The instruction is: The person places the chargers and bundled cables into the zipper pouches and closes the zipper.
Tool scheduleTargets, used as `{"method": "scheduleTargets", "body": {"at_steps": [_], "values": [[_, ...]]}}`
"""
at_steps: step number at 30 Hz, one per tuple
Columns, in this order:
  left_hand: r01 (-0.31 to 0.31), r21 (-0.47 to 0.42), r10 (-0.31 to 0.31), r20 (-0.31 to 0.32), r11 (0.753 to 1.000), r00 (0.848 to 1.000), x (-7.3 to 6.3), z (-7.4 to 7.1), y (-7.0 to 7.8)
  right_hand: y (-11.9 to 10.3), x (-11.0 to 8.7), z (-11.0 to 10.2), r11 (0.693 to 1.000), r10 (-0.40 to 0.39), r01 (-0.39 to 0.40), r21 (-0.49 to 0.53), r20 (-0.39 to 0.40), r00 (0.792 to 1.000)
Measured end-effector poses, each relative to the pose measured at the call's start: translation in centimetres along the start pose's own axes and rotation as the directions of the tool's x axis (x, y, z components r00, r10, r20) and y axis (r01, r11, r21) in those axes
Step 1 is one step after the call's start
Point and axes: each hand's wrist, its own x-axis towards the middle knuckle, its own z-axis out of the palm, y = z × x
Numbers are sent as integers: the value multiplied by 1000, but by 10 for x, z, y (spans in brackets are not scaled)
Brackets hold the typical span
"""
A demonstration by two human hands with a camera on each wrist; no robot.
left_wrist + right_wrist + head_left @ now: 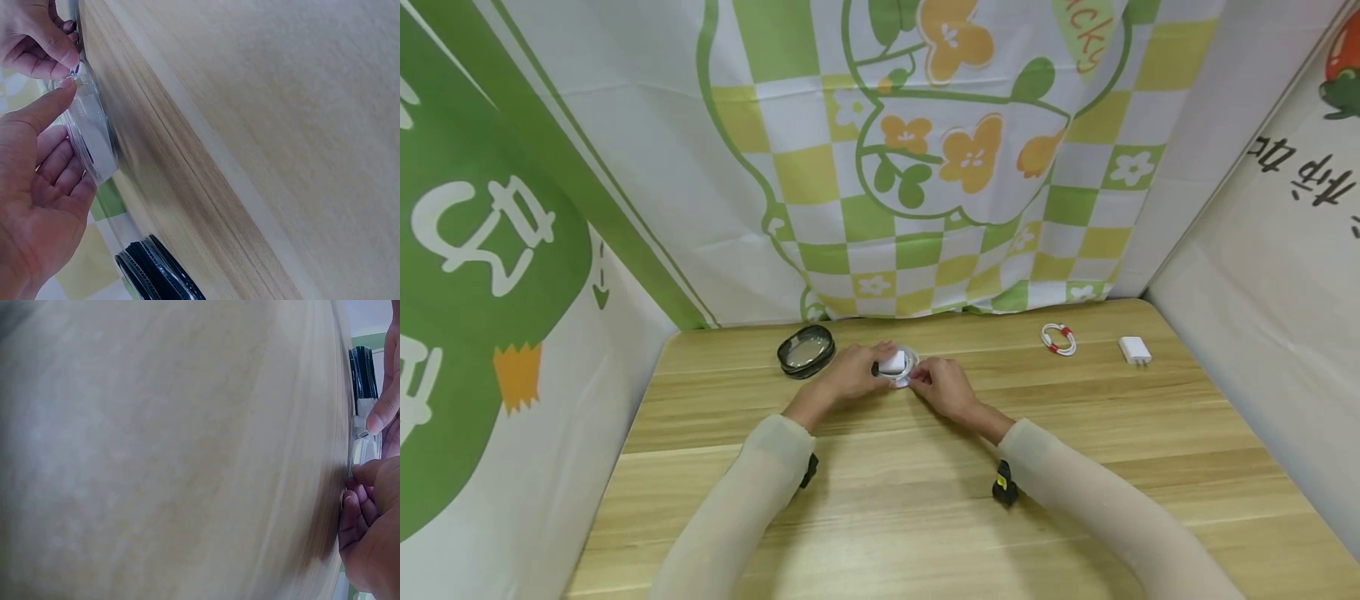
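Head view: the clear case (903,372) sits toward the far side of the table (880,500), between your hands, right of your left grip (850,372) and left of your right grip (947,388); neither is clearly nearer.

Left wrist view: it shows edge-on, long axis running from your right grip past your left, which clasps its side.

Right wrist view: your right thumb and finger pinch its edge.

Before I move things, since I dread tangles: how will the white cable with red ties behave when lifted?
The white cable likely flexes easily, being thin and coiled. Its red ties should probably keep the loops together. Its slimness suggests little weight.
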Motion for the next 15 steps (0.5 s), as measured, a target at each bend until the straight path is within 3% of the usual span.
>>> {"method": "scheduleTargets", "body": {"at_steps": [15], "values": [[22,67,-20,-33,998,999,4,2,2,1,1,-1,999,33,-32,-21,27,999]]}}
